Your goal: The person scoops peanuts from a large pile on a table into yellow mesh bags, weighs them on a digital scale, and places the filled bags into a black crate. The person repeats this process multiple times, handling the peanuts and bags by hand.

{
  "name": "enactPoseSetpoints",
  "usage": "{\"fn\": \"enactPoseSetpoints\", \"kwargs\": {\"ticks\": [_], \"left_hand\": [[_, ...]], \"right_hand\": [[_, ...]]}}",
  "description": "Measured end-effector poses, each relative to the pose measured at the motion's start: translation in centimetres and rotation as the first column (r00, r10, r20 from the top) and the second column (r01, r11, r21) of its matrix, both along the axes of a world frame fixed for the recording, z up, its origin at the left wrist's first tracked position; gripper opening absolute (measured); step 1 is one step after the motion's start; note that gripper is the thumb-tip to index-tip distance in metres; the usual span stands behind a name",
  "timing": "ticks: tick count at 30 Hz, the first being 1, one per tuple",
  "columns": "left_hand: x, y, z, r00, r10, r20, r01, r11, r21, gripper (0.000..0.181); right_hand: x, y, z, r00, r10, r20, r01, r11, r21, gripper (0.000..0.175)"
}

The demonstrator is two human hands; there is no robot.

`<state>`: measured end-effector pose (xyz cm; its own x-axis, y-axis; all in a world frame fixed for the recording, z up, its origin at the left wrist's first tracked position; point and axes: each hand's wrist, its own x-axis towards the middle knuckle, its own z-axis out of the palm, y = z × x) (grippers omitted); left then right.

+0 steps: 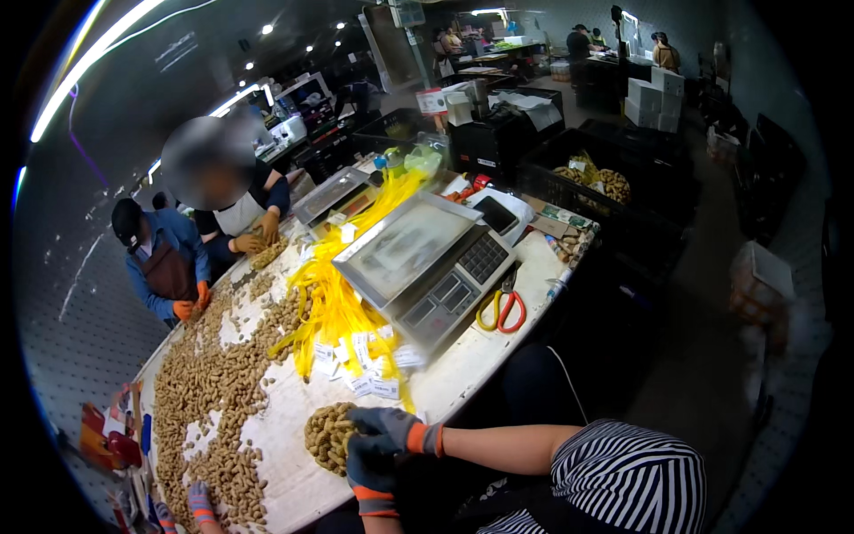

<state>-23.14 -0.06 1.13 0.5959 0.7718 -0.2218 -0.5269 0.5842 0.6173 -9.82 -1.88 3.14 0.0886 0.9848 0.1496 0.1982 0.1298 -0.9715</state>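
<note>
A net bag of unshelled peanuts rests on the near edge of the white table. My right hand, in a grey glove with an orange cuff, grips its near end. Just below, my left hand, gloved alike, closes on the same end; its fingertips are partly hidden. Loose peanuts cover the table's left side. Beyond the bag lie yellow net sleeves with white printed tags. They run beside a digital scale. Red-and-yellow-handled scissors lie right of the scale.
Two co-workers in gloves handle peanuts across the table. Another person's gloved hands touch peanuts at the lower left. A phone lies behind the scale. A black crate holding bagged peanuts stands beyond the table's right edge.
</note>
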Motion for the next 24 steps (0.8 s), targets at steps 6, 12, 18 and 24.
{"fn": "enactPoseSetpoints", "kwargs": {"ticks": [6, 12, 18, 24], "left_hand": [[-1.2, 0.2, 1.3, 0.949, -0.027, -0.314, 0.059, 0.994, 0.094, 0.051], [-3.5, 1.5, 1.8, 0.486, 0.488, -0.725, 0.654, 0.347, 0.672, 0.046], [-2.0, -0.8, 3.0, 0.572, 0.368, -0.733, 0.158, 0.827, 0.539, 0.036], [-3.1, -2.9, -0.5, 0.473, 0.692, -0.546, 0.048, 0.598, 0.800, 0.024]], "right_hand": [[-0.4, 1.6, -1.8, 0.915, 0.209, 0.345, -0.212, 0.977, -0.029, 0.046], [-1.4, 1.0, 0.8, 0.776, 0.297, 0.556, -0.220, 0.954, -0.203, 0.037], [-2.2, 1.6, 0.4, 0.637, 0.219, 0.739, -0.142, 0.976, -0.166, 0.027], [-4.0, 2.1, 1.6, 0.573, 0.219, 0.789, -0.059, 0.972, -0.228, 0.019]]}}
